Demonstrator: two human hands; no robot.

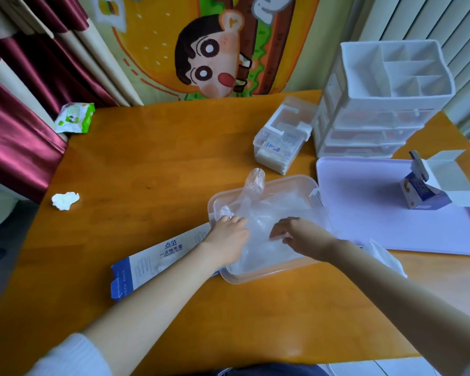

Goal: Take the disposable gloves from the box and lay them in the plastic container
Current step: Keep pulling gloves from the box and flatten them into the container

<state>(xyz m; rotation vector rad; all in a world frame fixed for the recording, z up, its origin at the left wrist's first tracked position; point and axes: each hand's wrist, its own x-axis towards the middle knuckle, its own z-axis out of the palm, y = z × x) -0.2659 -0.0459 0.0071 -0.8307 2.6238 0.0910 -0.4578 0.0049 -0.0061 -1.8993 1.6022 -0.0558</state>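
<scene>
Left hand (229, 236): reaching in from the lower left, bare arm long across the table (147, 147), palm down. Fingers nearly straight and close together, tips pressing down on the gloves (266, 213) at the left side of the container (255, 278).

Right hand (303, 234): coming in from the lower right, palm down, wrist bent a little to the left. Fingers bent, tips touching the gloves. Pinching or only pressing? Cannot tell.

Both hands near each other, not touching, with crinkly see-through gloves between them.

Gloves: lying in a loose heap inside the container, one finger part sticking up and over the far rim.

Container: clear, low, in the middle of the table.

Box (158, 263): long, blue and white, lying flat just left of the container, partly under the left arm, flaps loose at the near end.

To the right, a purple tray (377, 213) with a small open carton (429, 191) on it. Behind, white drawers (385, 104) and a small clear case (282, 139). Far left, a pack of wipes (75, 118) and a crumpled tissue (65, 200).
</scene>
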